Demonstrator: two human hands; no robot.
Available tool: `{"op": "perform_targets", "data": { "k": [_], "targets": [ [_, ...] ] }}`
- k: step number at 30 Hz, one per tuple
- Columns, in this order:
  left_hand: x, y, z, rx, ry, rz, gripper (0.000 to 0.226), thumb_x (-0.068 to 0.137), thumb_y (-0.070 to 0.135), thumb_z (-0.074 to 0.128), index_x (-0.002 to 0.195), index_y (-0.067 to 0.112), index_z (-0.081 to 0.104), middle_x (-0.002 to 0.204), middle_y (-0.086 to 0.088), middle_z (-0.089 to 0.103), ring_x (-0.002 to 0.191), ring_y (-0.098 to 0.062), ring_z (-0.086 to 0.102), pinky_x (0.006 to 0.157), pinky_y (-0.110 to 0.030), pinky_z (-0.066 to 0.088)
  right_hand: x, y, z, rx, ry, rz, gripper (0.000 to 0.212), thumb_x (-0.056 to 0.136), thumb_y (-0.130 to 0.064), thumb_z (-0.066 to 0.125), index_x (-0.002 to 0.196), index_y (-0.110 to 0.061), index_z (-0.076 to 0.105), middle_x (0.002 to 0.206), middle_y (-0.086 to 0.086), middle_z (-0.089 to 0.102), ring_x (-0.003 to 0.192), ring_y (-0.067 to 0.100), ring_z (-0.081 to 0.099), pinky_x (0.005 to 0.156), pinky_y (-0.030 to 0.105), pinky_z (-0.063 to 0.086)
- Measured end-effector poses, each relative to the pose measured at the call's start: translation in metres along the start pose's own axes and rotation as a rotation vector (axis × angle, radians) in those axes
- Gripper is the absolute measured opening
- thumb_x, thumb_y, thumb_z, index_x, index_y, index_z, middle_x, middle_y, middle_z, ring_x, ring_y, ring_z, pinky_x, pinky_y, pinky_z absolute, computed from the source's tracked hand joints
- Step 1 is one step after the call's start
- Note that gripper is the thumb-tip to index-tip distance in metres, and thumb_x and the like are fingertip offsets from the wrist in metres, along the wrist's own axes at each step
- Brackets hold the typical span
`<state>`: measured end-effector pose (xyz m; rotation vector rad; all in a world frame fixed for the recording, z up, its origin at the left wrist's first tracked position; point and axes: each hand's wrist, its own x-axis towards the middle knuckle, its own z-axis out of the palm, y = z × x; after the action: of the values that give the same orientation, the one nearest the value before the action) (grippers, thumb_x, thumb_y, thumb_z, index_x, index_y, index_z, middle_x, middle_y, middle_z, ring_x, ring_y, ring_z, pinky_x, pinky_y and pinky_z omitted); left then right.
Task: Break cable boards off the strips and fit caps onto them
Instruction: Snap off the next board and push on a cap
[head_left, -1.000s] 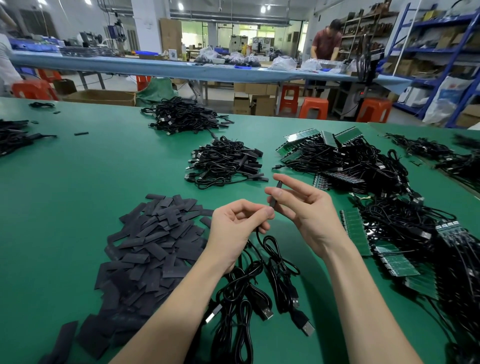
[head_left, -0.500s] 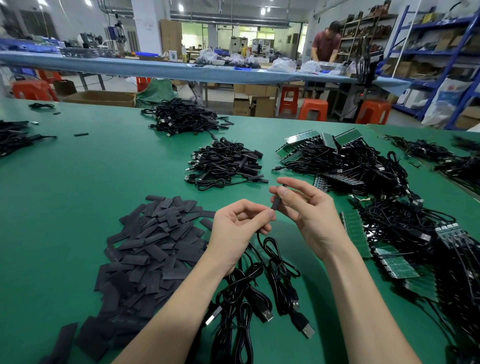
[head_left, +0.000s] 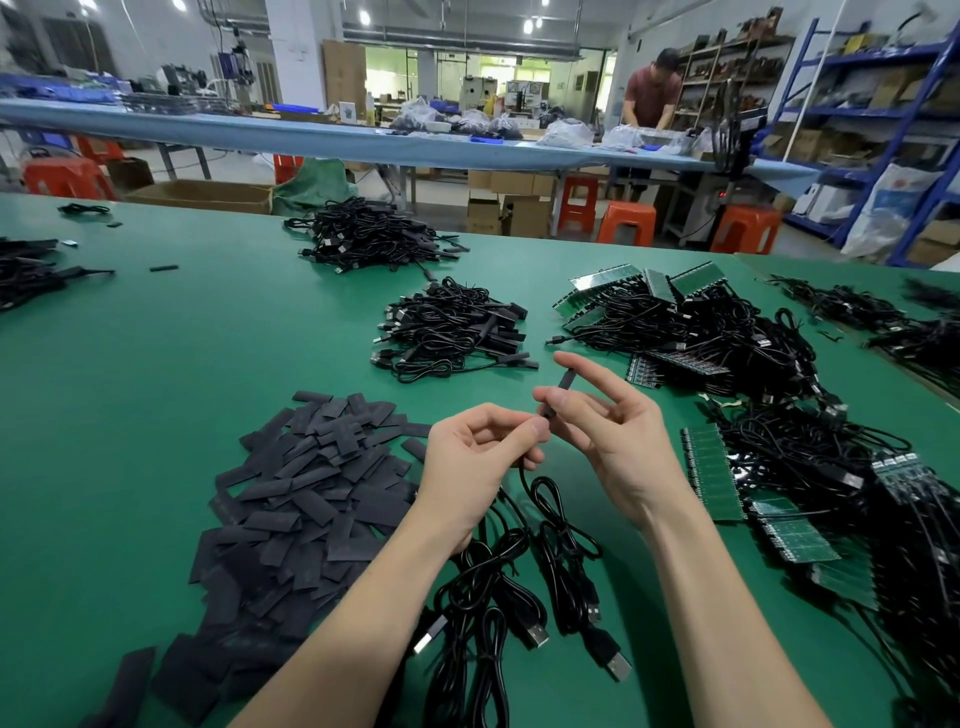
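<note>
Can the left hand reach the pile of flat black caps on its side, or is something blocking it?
Probably yes. The pile of caps lies right beside the left hand with nothing between them, but that hand now pinches the cable, so its grip is not free.

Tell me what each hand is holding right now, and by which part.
Right hand pinches the black cap near its lower end; left hand pinches the cable just below it.

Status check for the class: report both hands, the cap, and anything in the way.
Left hand pinches the cable below the cap. Right hand pinches the cap. Nothing between the hands.
</note>
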<state>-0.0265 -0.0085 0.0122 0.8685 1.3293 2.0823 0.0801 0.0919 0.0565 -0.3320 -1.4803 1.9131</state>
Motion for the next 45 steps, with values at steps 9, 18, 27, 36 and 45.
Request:
{"op": "perform_targets", "data": {
  "k": [9,18,27,36,45],
  "targets": [
    [0.0,0.001,-0.001,0.01,-0.016,0.006,0.009,0.084,0.004,0.078,0.078,0.011,0.079,0.079,-0.015,0.075,0.061,-0.016,0.065,0.061,-0.023,0.053,0.003,0.002,-0.002,-0.028,0.046,-0.049,0.027,0.075,-0.015,0.079,0.102,-0.02,0.081,0.088,0.014,0.072,0.074,0.019,0.066,0.074,0.03,0.058],
    [0.002,0.001,0.0,0.075,0.004,0.044,0.005,0.083,0.004,0.079,0.082,0.008,0.075,0.076,-0.011,0.074,0.063,-0.017,0.068,0.064,-0.021,0.054,0.005,0.003,-0.007,0.006,0.013,-0.005,0.032,0.08,-0.021,0.074,0.112,-0.021,0.076,0.103,0.009,0.076,0.086,0.019,0.069,0.079,0.03,0.058],
    [0.005,0.003,0.0,0.109,-0.006,-0.052,0.004,0.09,0.008,0.073,0.087,0.009,0.075,0.08,-0.009,0.075,0.062,-0.015,0.063,0.06,-0.022,0.052,0.008,0.01,-0.012,0.056,0.039,0.05,0.021,0.095,-0.007,0.061,0.112,-0.015,0.068,0.109,0.009,0.076,0.087,0.015,0.07,0.076,0.023,0.057],
    [-0.001,0.008,0.005,-0.103,-0.032,-0.189,0.009,0.091,0.003,0.066,0.084,0.001,0.07,0.072,-0.009,0.07,0.057,-0.012,0.059,0.057,-0.019,0.05,0.005,0.027,-0.013,0.224,-0.061,0.192,0.017,0.083,-0.013,0.067,0.094,-0.012,0.08,0.097,0.009,0.076,0.078,0.014,0.07,0.074,0.024,0.057],
    [-0.003,0.009,0.007,-0.07,-0.004,-0.182,0.01,0.092,0.001,0.066,0.083,0.0,0.069,0.07,-0.008,0.07,0.057,-0.011,0.059,0.056,-0.019,0.049,0.004,0.036,-0.004,0.313,-0.001,0.216,0.024,0.082,-0.016,0.067,0.102,-0.005,0.073,0.088,0.005,0.075,0.071,0.011,0.068,0.066,0.024,0.058]
  ]
}}
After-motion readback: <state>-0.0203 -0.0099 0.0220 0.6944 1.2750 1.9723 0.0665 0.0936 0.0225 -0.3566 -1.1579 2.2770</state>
